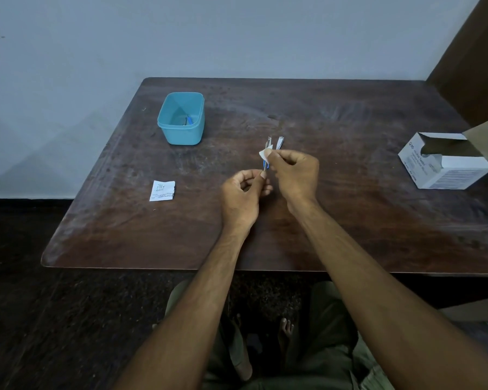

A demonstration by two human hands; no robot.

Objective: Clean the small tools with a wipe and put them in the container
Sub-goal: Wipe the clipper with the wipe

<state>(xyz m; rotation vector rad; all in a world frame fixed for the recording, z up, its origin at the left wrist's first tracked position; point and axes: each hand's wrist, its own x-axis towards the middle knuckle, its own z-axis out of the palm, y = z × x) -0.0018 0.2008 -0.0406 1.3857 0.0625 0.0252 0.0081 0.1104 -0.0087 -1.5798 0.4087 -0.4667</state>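
Pinching the near end of a slim metal tool (265,164) between thumb and fingertips, my left hand (244,192) holds it up off the table (350,192). The tool's long axis runs almost straight away from me, tilting slightly to the right, with its far tip (269,140) pointing toward the wall. A bit of blue shows on its shaft just above my left fingers. My right hand (295,173) sits just right of and beyond the left, fingers curled and gripping a small white wipe (264,153) that is pressed around the middle of the tool. Just right of the held tool's tip, beyond my right hand, a second small metal tool (280,142) shows, its long axis also running away from me; I cannot tell whether it lies on the table or is touched by my fingers.

Left of my left hand, a torn white wipe packet (162,190) lies flat on the wood. Farther off, beyond and left of both hands, stands the teal container (181,133), open at the top, with a small blue-and-metal item (188,120) lying in its bottom. Well off to the right of my right hand sits an open white cardboard box (445,164) near the table's right edge.
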